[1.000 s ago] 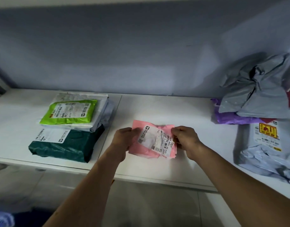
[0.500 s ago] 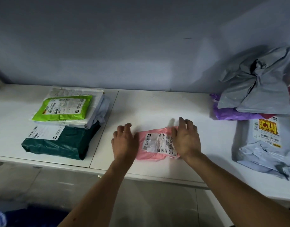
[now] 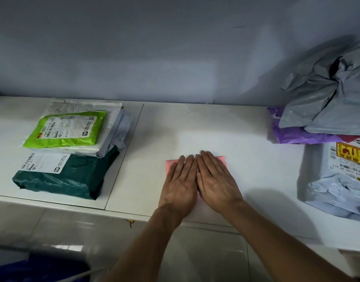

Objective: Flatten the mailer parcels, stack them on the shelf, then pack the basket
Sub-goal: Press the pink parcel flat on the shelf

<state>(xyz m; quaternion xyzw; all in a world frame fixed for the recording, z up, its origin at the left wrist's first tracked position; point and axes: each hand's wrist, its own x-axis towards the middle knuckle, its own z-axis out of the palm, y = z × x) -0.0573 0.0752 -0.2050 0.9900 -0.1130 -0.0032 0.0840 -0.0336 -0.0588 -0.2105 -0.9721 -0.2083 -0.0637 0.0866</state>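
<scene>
Head view: left hand [image 3: 180,185] and right hand [image 3: 214,180] both open, palms flat on pink mailer [image 3: 171,164] to squash it.

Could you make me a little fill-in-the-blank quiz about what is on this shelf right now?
1. Both hands, left hand and right hand, press flat on the ____ mailer.
2. The lime green mailer tops the stack on the ____ side.
3. Under that stack lies a dark ____ parcel.
4. The purple mailer lies beneath a ____ bag.

Missing words: pink; left; green; grey
</scene>
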